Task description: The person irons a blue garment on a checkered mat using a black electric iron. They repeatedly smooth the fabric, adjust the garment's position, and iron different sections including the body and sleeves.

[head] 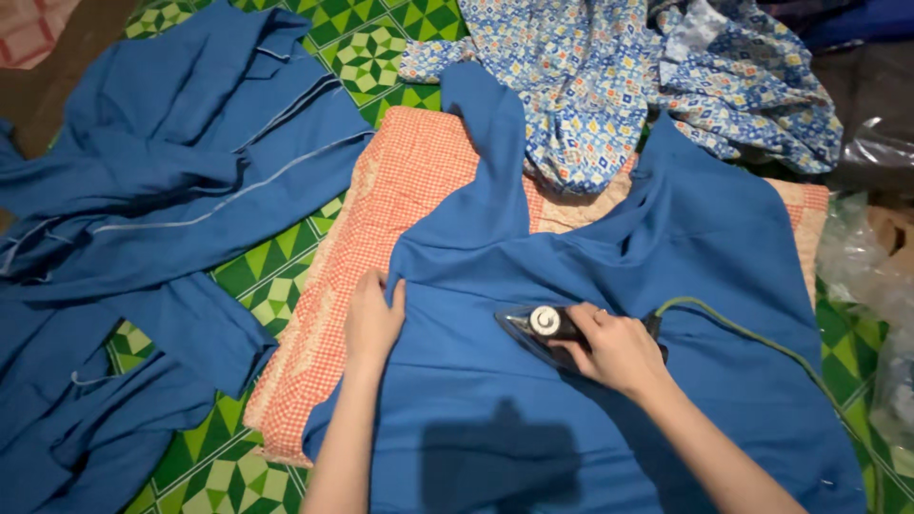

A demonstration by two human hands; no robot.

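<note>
A blue garment lies spread over an orange checked cloth pad. My right hand grips the handle of a dark electric iron with a white dial, its tip pointing left on the blue fabric. My left hand presses flat, fingers together, on the garment's left edge, just left of the iron. A green cord runs from the iron's back toward the right.
A heap of more blue garments covers the left side on a green patterned mat. A blue-and-white printed cloth lies bunched at the top. Clear plastic bags sit at the right edge.
</note>
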